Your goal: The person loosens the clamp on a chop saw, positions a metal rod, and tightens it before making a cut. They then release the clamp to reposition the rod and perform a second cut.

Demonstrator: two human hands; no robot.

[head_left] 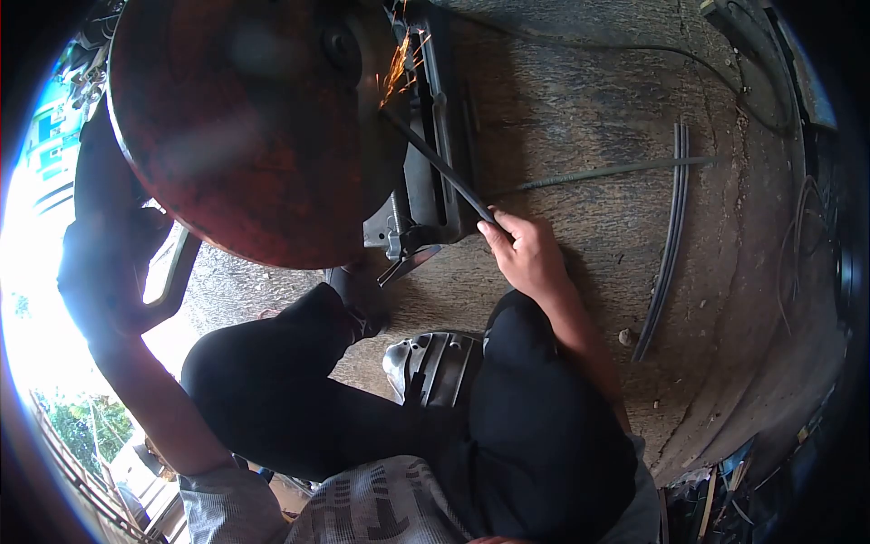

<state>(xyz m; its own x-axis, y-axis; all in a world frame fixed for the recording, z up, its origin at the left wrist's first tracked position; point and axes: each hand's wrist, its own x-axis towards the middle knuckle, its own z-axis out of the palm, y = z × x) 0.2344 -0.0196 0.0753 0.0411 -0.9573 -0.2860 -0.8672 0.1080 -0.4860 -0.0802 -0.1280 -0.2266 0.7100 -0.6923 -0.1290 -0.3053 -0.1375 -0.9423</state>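
A cut-off saw with a large reddish-brown round guard [236,136] fills the upper left of the head view. My left hand [104,258], dark against the glare, is closed around the saw's handle [179,272]; its fingers are partly lost in shadow. In my right hand [526,254] is a thin dark metal rod [439,163], gripped near its lower end. The rod slants up and left to the edge of the guard, where orange sparks [396,72] fly. The saw's metal base [444,118] sits just behind the rod. The cutting contact itself is hidden.
Several slightly bent rods [673,240] lie together on the worn wooden surface [580,109] at right. Another rod [607,172] crosses toward them. A black cable [625,47] runs along the top. Between my legs rests a ribbed metal part [444,363].
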